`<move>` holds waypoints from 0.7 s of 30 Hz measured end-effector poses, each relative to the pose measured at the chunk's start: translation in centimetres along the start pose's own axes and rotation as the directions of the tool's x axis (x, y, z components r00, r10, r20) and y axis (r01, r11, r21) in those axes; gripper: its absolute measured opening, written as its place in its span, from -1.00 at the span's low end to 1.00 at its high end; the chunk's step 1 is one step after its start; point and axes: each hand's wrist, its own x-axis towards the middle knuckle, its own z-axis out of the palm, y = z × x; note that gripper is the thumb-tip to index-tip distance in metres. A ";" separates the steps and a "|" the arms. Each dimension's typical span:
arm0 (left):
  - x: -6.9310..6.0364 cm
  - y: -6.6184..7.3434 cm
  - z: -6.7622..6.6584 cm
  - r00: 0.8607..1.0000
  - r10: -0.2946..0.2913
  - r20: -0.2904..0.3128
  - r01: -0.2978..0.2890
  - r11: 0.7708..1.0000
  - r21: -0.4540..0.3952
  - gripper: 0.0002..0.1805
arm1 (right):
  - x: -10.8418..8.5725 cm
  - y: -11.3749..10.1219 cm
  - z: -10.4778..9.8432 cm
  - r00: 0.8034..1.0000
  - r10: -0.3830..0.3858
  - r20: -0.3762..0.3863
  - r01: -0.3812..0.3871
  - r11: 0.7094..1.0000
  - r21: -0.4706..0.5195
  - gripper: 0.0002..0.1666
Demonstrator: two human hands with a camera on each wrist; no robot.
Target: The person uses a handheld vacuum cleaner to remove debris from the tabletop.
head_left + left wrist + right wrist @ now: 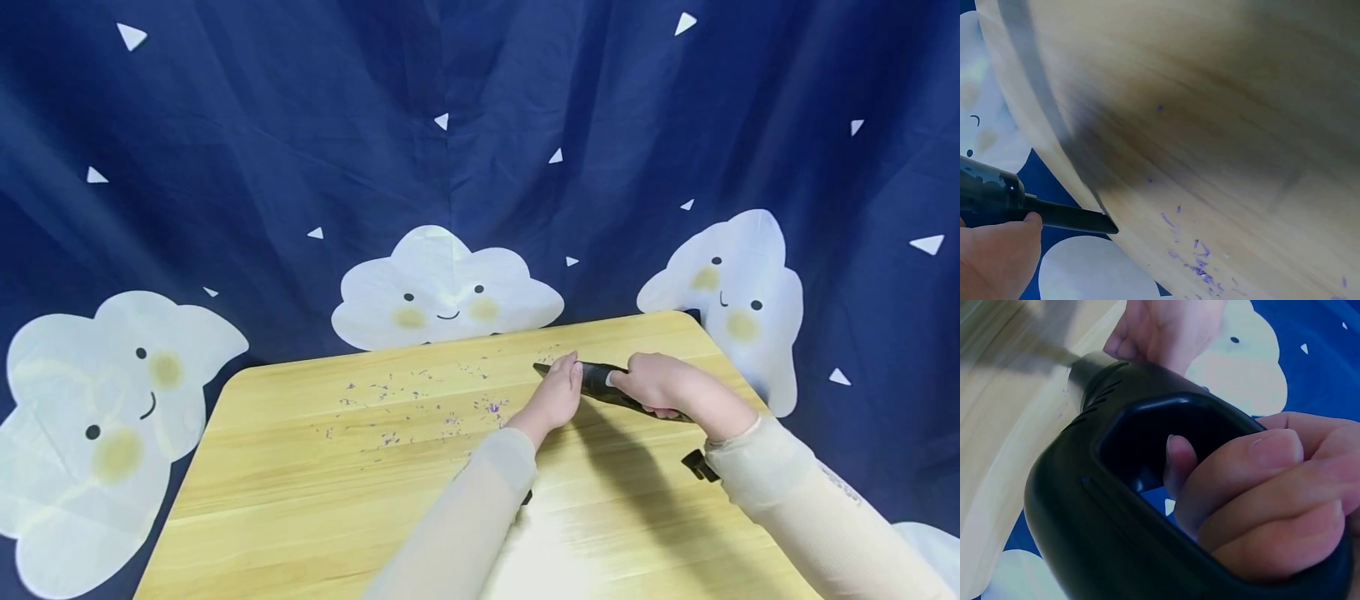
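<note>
A black handheld vacuum cleaner (597, 383) is held above the right part of the wooden table (247, 500). My right hand (660, 383) grips its loop handle, and in the right wrist view the fingers (1272, 506) curl through that loop. Farther forward, my left hand (555, 398) holds the front end, its thumb against the base of the narrow nozzle (1072, 217). The nozzle points left; whether its tip touches the wood I cannot tell. Small purple shreds (493, 408) lie scattered over the table, left of my left hand.
Behind the table hangs a dark blue curtain (495, 192) with white triangles and smiling clouds (450, 321). The table's rounded far corner (678, 321) lies beyond my right hand. A black wrist device (699, 465) sits at my right cuff.
</note>
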 end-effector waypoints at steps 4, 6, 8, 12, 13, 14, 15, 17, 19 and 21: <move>0.0 -0.4 0.2 1.000 0.017 -0.020 -0.017 1.000 0.007 -0.34 | -0.1 -0.4 0.5 1.000 -0.006 -0.010 0.006 1.000 -0.022 -0.47; 0.1 -0.5 0.3 0.999 0.024 -0.028 -0.024 1.000 0.008 -0.35 | 0.0 -0.5 0.7 1.000 -0.004 -0.016 0.004 1.000 -0.029 -0.47; 0.1 -0.7 0.3 0.999 0.022 -0.032 -0.022 1.000 0.005 -0.35 | 0.0 -0.6 0.9 1.000 0.002 -0.021 -0.003 1.000 -0.027 -0.48; 0.1 -0.7 0.2 0.999 0.011 -0.031 -0.011 1.000 0.005 -0.36 | 0.1 -0.8 1.3 0.999 0.024 -0.034 -0.024 1.000 -0.003 -0.49; 0.1 -0.7 0.1 0.999 0.007 -0.032 -0.007 1.000 0.002 -0.36 | 0.1 -0.9 1.4 0.999 0.028 -0.042 -0.028 1.000 0.001 -0.50; 0.1 -0.6 0.1 1.000 0.004 -0.030 -0.004 1.000 0.001 -0.37 | 0.0 -1.0 1.5 0.998 0.032 -0.050 -0.032 0.999 0.005 -0.52; 0.1 -0.6 0.1 1.000 0.002 -0.029 -0.002 1.000 0.000 -0.37 | 0.0 -1.1 1.7 0.998 0.033 -0.057 -0.033 0.999 0.004 -0.52; 0.2 -0.6 0.1 1.000 0.003 -0.029 -0.003 1.000 0.002 -0.36 | -0.1 -1.3 2.0 0.997 0.029 -0.075 -0.030 1.000 -0.011 -0.54; 0.3 -0.6 0.2 1.000 0.005 -0.028 -0.005 1.000 0.007 -0.35 | -0.1 -1.5 2.3 0.995 0.019 -0.095 -0.023 0.999 -0.034 -0.55; 0.4 -0.7 0.2 1.000 0.010 -0.029 -0.010 1.000 0.019 -0.34 | -0.2 -1.7 2.5 0.994 0.013 -0.107 -0.018 0.998 -0.052 -0.55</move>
